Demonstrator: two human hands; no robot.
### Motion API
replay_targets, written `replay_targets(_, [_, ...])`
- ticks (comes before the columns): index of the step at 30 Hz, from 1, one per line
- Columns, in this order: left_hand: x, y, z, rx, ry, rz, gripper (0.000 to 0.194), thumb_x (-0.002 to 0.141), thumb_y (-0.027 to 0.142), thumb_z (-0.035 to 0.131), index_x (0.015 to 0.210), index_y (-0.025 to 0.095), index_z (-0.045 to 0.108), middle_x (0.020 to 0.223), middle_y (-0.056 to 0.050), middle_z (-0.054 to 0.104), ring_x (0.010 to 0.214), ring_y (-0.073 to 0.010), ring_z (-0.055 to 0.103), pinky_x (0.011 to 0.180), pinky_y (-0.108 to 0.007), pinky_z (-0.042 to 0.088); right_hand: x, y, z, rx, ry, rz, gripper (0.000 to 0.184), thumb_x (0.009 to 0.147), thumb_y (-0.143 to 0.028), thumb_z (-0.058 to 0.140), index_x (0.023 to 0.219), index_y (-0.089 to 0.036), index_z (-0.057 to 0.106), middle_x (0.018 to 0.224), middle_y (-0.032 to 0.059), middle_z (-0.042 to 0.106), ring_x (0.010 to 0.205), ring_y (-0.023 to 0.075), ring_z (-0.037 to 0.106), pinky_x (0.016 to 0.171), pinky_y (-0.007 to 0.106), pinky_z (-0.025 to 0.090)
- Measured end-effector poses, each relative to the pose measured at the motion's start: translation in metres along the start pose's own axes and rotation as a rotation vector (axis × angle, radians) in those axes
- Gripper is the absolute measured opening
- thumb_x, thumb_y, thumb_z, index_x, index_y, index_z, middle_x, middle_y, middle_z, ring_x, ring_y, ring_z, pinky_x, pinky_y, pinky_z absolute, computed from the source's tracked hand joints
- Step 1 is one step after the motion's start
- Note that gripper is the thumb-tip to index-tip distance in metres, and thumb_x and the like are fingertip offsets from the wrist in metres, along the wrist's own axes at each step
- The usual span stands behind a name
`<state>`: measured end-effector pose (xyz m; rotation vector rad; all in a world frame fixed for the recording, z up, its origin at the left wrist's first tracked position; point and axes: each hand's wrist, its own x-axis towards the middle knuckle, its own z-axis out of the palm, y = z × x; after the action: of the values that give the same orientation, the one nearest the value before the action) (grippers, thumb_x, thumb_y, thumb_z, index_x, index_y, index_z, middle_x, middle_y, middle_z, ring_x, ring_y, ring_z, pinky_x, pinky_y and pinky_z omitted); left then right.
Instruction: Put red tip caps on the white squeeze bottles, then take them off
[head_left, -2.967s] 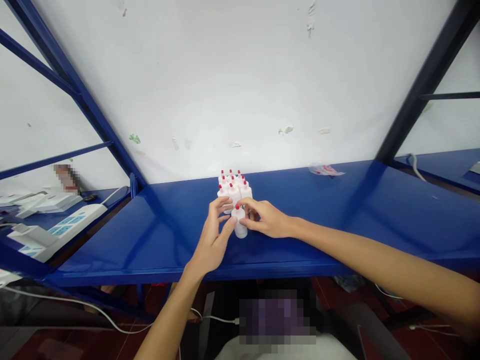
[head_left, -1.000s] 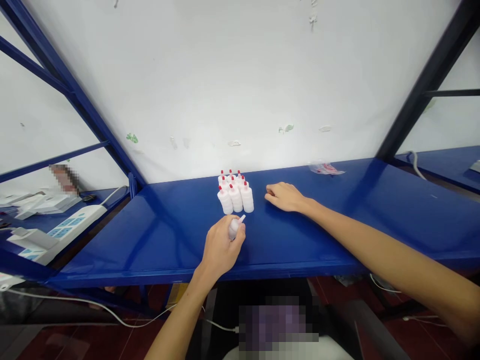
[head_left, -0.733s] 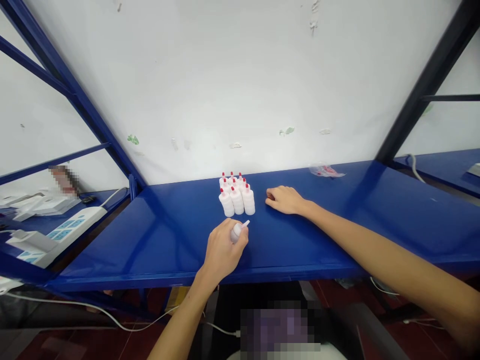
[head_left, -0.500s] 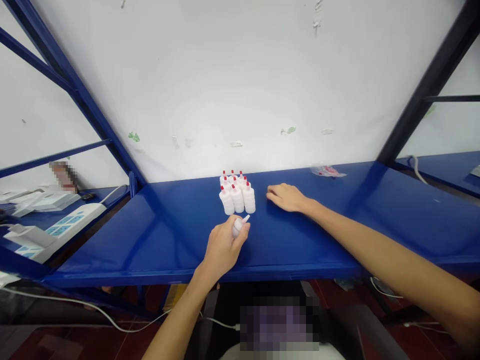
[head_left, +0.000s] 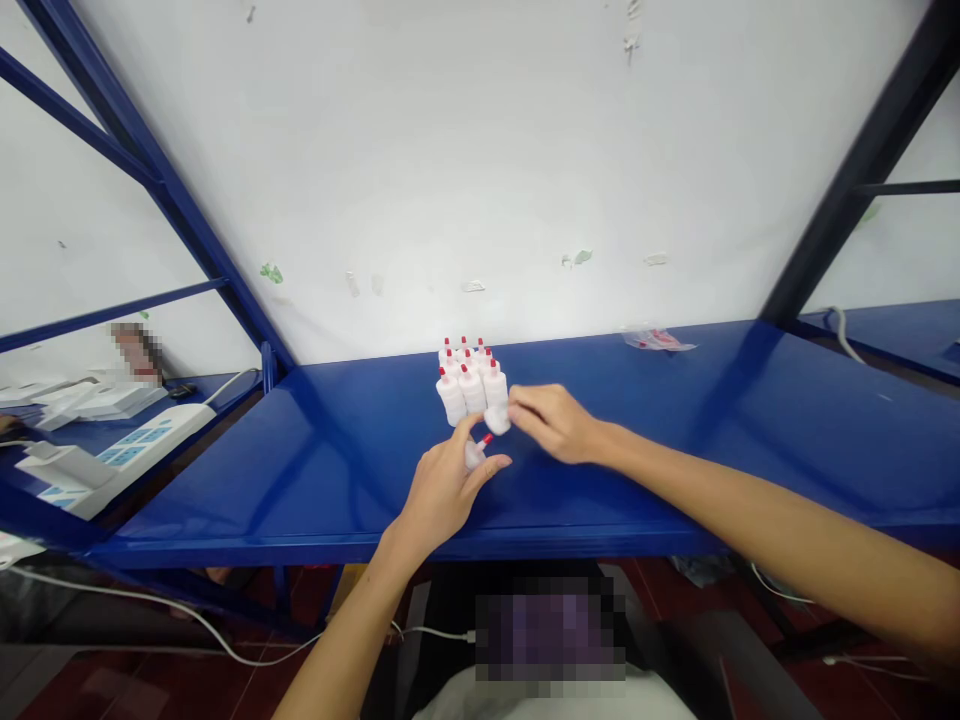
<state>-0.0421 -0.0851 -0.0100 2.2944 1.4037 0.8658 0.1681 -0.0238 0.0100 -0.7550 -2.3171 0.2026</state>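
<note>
Low over the blue table, my left hand (head_left: 450,475) holds a small white squeeze bottle (head_left: 474,456) with a red tip. Its thumb and index finger are spread apart around the bottle's top, while the other fingers are hidden behind. My right hand (head_left: 555,422) is closed, fingertips pinched, just right of that bottle. At those fingertips is a blurred, rounded white thing (head_left: 496,417), whose kind I cannot make out. Directly behind stand several upright white squeeze bottles (head_left: 451,400) with red tips, grouped close together in rows.
A clear plastic bag (head_left: 658,340) with red bits inside lies by the wall on the blue table (head_left: 337,450). Blue rack posts rise at both sides. On the left shelf are a white power strip (head_left: 142,445) and white boxes. A white cable (head_left: 225,635) hangs below.
My right hand has come left to the bottle in my left hand. That bottle's nozzle was bare white and now shows a red tip. My left thumb and index finger have spread.
</note>
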Motion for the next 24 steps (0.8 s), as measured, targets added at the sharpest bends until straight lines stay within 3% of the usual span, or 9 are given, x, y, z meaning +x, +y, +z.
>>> replay_targets(3, [0.001,0.002,0.001,0.061,0.009,-0.019,0.031,0.097,0.05,0.046,0.102,0.022,0.056,0.079,0.0,0.065,0.071,-0.0186,0.06,0.063,-0.026,0.035,0.004,0.039,-0.016,-0.266,0.131,0.372,0.029,0.094,-0.033,0.036,0.077,-0.019,0.055,0.074,0.0058,0.063,0.067,0.0168,0.054,0.062,0.028,0.032])
replay_targets(6, [-0.001,0.007,-0.001,0.079,0.0,-0.019,0.03,0.1,0.046,0.039,0.087,0.022,0.051,0.069,0.002,0.059,0.063,-0.0168,0.054,0.06,-0.026,0.031,0.004,0.074,-0.027,-0.49,-0.012,0.714,0.032,0.091,-0.036,0.04,0.08,-0.018,0.064,0.083,0.0108,0.069,0.076,0.023,0.061,0.062,0.03,0.033])
replay_targets(9, [-0.003,0.011,-0.003,0.068,-0.027,0.005,0.028,0.102,0.038,0.032,0.088,0.022,0.05,0.063,0.003,0.053,0.059,-0.0161,0.05,0.059,-0.027,0.03,0.003,0.089,-0.033,-0.539,-0.173,0.865,0.038,0.09,-0.04,0.04,0.087,-0.015,0.069,0.095,0.0159,0.071,0.085,0.0279,0.065,0.066,0.032,0.037])
replay_targets(11, [-0.004,0.012,-0.005,0.057,-0.027,0.015,0.024,0.101,0.033,0.031,0.092,0.022,0.051,0.063,0.004,0.052,0.059,-0.0161,0.05,0.06,-0.027,0.03,0.005,0.087,-0.036,-0.594,-0.137,0.896,0.044,0.092,-0.044,0.039,0.093,-0.012,0.07,0.097,0.019,0.07,0.087,0.0294,0.065,0.067,0.033,0.038])
replay_targets(13, [-0.004,0.01,-0.006,0.047,-0.016,0.015,0.022,0.1,0.032,0.034,0.094,0.021,0.052,0.068,0.003,0.056,0.062,-0.0163,0.052,0.061,-0.027,0.031,0.007,0.074,-0.04,-0.649,-0.014,0.826,0.048,0.094,-0.047,0.037,0.095,-0.011,0.068,0.092,0.0193,0.07,0.083,0.0283,0.064,0.066,0.033,0.037])
replay_targets(15, [-0.002,0.008,-0.005,0.031,-0.015,0.023,0.02,0.1,0.034,0.037,0.095,0.021,0.053,0.074,0.001,0.06,0.066,-0.0163,0.054,0.062,-0.027,0.033,0.008,0.055,-0.039,-0.589,0.047,0.612,0.046,0.097,-0.046,0.034,0.093,-0.013,0.065,0.083,0.0141,0.068,0.075,0.0236,0.061,0.064,0.031,0.034])
replay_targets(19, [0.0,0.0,-0.004,0.005,-0.037,0.061,0.02,0.099,0.035,0.04,0.094,0.022,0.054,0.081,0.001,0.062,0.07,-0.016,0.055,0.066,-0.027,0.035,0.006,0.012,-0.013,-0.111,-0.241,0.088,0.037,0.097,-0.05,0.041,0.088,-0.018,0.057,0.073,0.002,0.061,0.063,0.0147,0.05,0.06,0.027,0.03])
replay_targets(21, [0.001,-0.003,-0.004,0.014,-0.035,0.081,0.02,0.1,0.034,0.04,0.093,0.021,0.054,0.082,0.001,0.062,0.072,-0.0161,0.055,0.067,-0.027,0.036,0.003,-0.002,0.005,0.078,-0.309,0.001,0.035,0.1,-0.048,0.039,0.084,-0.019,0.053,0.072,-0.0002,0.056,0.063,0.0134,0.047,0.061,0.027,0.031])
replay_targets(24, [0.0,-0.006,-0.004,0.017,-0.055,0.106,0.021,0.1,0.036,0.04,0.095,0.021,0.054,0.087,0.0,0.064,0.077,-0.0165,0.057,0.068,-0.027,0.037,0.0,-0.011,0.021,0.245,-0.27,-0.002,0.035,0.101,-0.046,0.037,0.079,-0.02,0.045,0.071,-0.0025,0.049,0.063,0.0121,0.042,0.061,0.026,0.031])
